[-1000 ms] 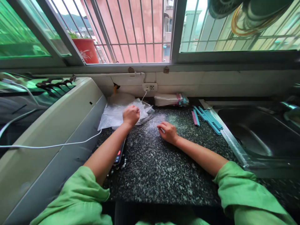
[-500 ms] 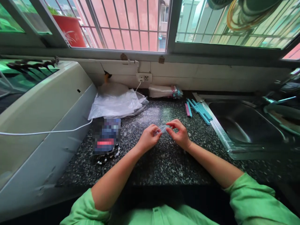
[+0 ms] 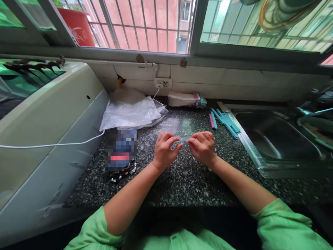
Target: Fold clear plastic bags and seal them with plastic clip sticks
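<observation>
A narrow, see-through strip that looks like a folded plastic bag (image 3: pixel 185 139) is stretched between my hands above the dark speckled counter (image 3: pixel 182 184). My left hand (image 3: pixel 166 150) pinches one end between thumb and fingers. The other end is in the pinch of my right hand (image 3: pixel 203 147), whose fingers are curled and cover part of it. Beyond my right hand lie several blue bag clips (image 3: pixel 227 122) and a pink clip (image 3: pixel 211 121). A loose pile of clear plastic bags (image 3: pixel 130 113) is at the back left.
A bundle of folded bags with clips (image 3: pixel 184 99) rests against the wall below a socket (image 3: pixel 163 83). At right is a steel sink (image 3: pixel 275 139). A blurred-out phone-like item (image 3: pixel 121 149) lies left; a white cable (image 3: pixel 52 146) crosses the pale appliance (image 3: pixel 85 104).
The plastic has gone from a bent loop to a straighter, flatter strip. My right hand has turned and its fingers have curled in more. The view has shifted slightly.
</observation>
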